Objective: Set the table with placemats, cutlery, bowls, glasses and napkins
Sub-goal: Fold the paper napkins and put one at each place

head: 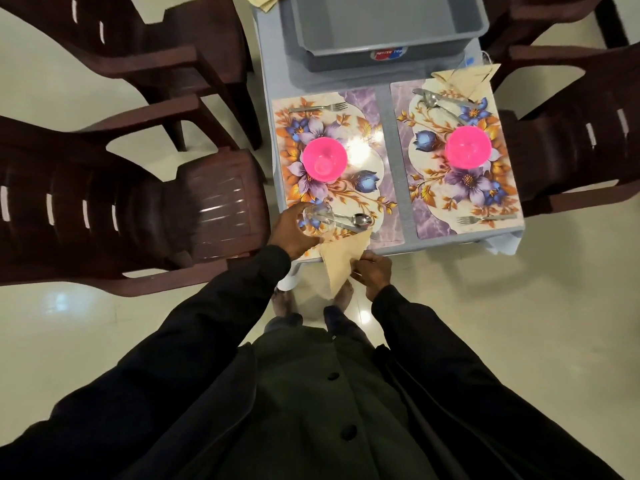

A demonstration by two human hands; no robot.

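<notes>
Two floral placemats lie side by side on the small table, the left placemat (360,188) and the right placemat (429,188). Each carries a pink bowl, one on the left (323,159) and one on the right (467,147). The left mat has a fork (318,107) at its far end and a spoon (349,221) at its near end. My left hand (294,233) grips a clear glass (318,220) over the mat's near left corner. My right hand (372,273) pinches a beige folded napkin (343,261) hanging over the table's near edge. The right mat holds cutlery (440,102), a fork (485,219) and a napkin (467,76).
A grey plastic tub (388,26) stands at the table's far end. Dark brown plastic chairs flank the table on the left (138,209) and on the right (571,143). My feet (311,299) are on the glossy white floor below the table edge.
</notes>
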